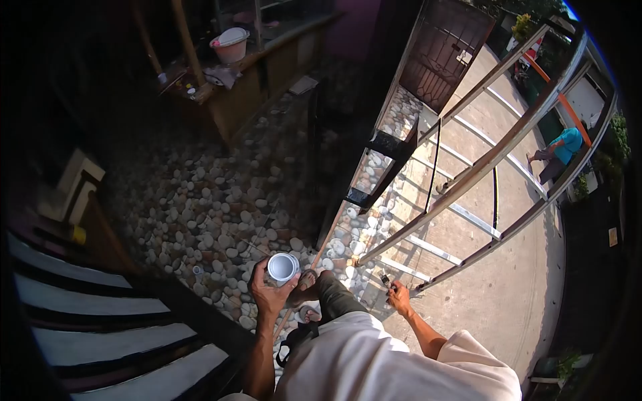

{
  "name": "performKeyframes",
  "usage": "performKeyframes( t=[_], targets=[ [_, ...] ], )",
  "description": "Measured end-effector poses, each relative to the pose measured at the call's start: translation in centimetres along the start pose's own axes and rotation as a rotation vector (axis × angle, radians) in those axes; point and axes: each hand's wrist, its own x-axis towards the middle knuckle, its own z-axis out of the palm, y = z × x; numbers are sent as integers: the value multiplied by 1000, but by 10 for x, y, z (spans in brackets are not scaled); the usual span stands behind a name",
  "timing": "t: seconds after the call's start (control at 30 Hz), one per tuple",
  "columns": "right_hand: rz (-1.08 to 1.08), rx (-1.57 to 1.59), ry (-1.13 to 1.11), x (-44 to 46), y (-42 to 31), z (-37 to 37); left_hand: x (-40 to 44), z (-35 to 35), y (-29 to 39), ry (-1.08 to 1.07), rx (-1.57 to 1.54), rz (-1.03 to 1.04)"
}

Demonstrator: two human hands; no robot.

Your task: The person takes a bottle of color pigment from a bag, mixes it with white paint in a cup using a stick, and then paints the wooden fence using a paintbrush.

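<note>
A small round white tub (283, 267), open at the top and pale inside, is gripped by my left hand (269, 297), with fingers and thumb around its sides. Out to the right, my right hand (400, 299) is closed on a small dark tool that looks like a paintbrush (386, 280); its far end points up and away from me. The brush is near the foot of a metal ladder (414, 230), apparently not touching it. Part of the brush's handle is hidden in my fingers.
The ladder leans across the right side. Behind it stand a brown metal gate (445, 57) and a person in a blue shirt (567, 144). Pebble-patterned floor (214, 200) meets sunlit concrete (508, 287). A pink bucket (231, 50) sits on a wooden counter; slatted boards (100, 304) lie left.
</note>
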Motion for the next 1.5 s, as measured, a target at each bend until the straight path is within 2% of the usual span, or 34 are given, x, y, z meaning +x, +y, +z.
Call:
performKeyframes(
  t=[0.03,0.1,0.13,0.23,0.37,0.4,0.5,0.57,0.63,0.67,0.83,0.9,0.93,1.1,1.17,1.23,1.3,1.37,1.4,1.5],
  targets=[
    [-9,13,3,5,-1,-7,-10,4,4,0,6,15],
    [75,323,-134,13,-7,-20,-26,11,13,19,42,-18],
    [131,437,-189,7,-36,-32,-31,13,24,19,85,25],
    [120,277,-263,8,-88,-54,-50,27,39,48,147,18],
    [51,248,-436,31,-91,-70,-75,55,65,107,143,-30],
    [30,264,-490,31,-108,-80,-85,62,52,114,176,-32],
    [-254,106,-586,59,-99,-88,-103,98,48,233,136,-25],
    [-239,103,-656,88,-68,-85,-120,128,38,276,77,-52],
    [-474,-11,-612,105,-53,-89,-129,154,47,339,47,-106],
    [-568,-131,-546,112,-53,-97,-134,169,52,338,53,-85],
    [-674,-198,-634,130,-63,-152,-165,234,48,461,-45,-116],
    [-913,-165,-641,139,-57,-168,-177,254,53,477,-43,-93],
    [-922,-316,-654,130,-90,-198,-189,267,54,477,-40,-149],
    [-1093,-77,-529,140,-99,-218,-198,292,85,510,45,-122],
    [-926,-14,-479,133,-109,-227,-201,292,101,482,142,-144],
    [-776,43,-480,125,-126,-237,-204,295,112,504,100,-132],
    [-745,286,-406,117,-135,-235,-206,297,115,511,110,-58],
    [-654,231,-431,101,-160,-256,-207,298,124,515,116,-38],
    [-627,453,-492,89,-172,-259,-209,299,127,502,139,-33],
    [-799,514,-532,65,-204,-279,-210,300,137,479,188,-39]
  ],
)
